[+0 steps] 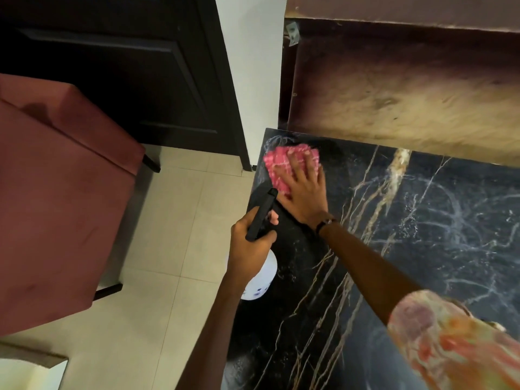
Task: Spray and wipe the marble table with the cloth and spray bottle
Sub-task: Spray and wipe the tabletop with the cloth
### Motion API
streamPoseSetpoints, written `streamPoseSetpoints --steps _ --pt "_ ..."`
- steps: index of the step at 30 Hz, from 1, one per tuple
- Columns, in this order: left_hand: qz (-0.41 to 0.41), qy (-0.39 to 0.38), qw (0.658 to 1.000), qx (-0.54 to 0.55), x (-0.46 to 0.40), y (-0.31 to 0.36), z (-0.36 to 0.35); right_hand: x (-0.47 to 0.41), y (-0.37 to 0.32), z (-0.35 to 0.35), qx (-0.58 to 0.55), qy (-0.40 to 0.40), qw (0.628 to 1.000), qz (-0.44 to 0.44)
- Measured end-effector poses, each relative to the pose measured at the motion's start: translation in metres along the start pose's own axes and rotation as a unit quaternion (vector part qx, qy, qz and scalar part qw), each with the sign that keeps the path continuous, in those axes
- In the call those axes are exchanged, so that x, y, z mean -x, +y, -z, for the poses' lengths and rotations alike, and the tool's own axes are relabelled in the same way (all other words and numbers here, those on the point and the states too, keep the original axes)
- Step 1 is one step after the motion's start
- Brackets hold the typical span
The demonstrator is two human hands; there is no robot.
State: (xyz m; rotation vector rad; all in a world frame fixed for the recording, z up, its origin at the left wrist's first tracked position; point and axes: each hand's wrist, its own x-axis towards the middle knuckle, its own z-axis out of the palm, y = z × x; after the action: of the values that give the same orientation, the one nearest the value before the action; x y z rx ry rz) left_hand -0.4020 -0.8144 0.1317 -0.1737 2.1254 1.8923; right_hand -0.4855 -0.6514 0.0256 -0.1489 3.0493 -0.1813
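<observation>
The black marble table point(422, 220) with gold and white veins fills the right half of the head view. A pink cloth point(277, 166) lies flat near the table's far left corner. My right hand point(305, 195) presses down on it with the fingers spread. My left hand point(249, 246) grips the black trigger head of a spray bottle point(260, 218) just over the table's left edge. The bottle's white body point(263, 282) hangs below my hand, and its nozzle points toward the cloth.
A dark red upholstered chair point(56, 192) stands on the beige tiled floor point(168, 249) to the left. A dark door point(126, 66) and a white wall strip point(253, 66) are behind. A worn wooden panel point(408, 94) rises along the table's far edge.
</observation>
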Motion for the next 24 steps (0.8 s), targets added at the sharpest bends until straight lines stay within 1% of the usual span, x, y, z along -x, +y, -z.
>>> streamPoseSetpoints --steps 2,4,5,6,8,11,14,16,18,21,24 --pt "-0.011 -0.005 1.0 -0.004 -0.006 0.003 -0.004 0.036 -0.005 -0.006 0.001 -0.007 0.997 0.073" --pt "-0.011 -0.006 1.0 -0.009 -0.01 0.003 -0.006 0.065 0.011 -0.009 0.018 -0.023 0.991 0.129" --pt "-0.015 -0.011 1.0 -0.011 -0.011 0.002 -0.007 0.071 0.026 -0.007 0.029 -0.026 0.989 0.143" --pt "-0.021 -0.016 1.0 -0.016 -0.011 0.0 -0.007 0.07 0.042 -0.005 0.036 -0.019 0.989 0.139" --pt "-0.036 -0.021 0.999 -0.029 -0.012 -0.003 -0.006 0.055 0.073 0.001 0.036 -0.001 0.996 0.083" --pt "-0.065 -0.028 0.997 -0.037 -0.011 -0.007 -0.006 0.012 0.102 0.013 0.006 -0.012 0.999 -0.038" --pt "-0.072 -0.041 0.996 -0.025 -0.008 -0.01 -0.006 -0.028 0.094 0.02 -0.018 -0.024 0.993 -0.116" --pt "-0.073 -0.042 0.996 -0.022 -0.009 -0.011 -0.006 -0.041 0.071 0.019 -0.027 -0.019 0.991 -0.133" --pt "-0.077 -0.04 0.996 -0.03 -0.011 -0.01 -0.007 -0.038 0.047 0.013 -0.02 -0.01 0.994 -0.111" --pt "-0.083 -0.03 0.996 -0.036 -0.012 -0.01 -0.006 -0.003 0.024 0.005 -0.016 -0.001 1.0 -0.027" --pt "-0.091 -0.029 0.995 -0.04 -0.012 -0.009 -0.005 0.051 0.034 0.0 0.016 -0.017 0.998 0.056"
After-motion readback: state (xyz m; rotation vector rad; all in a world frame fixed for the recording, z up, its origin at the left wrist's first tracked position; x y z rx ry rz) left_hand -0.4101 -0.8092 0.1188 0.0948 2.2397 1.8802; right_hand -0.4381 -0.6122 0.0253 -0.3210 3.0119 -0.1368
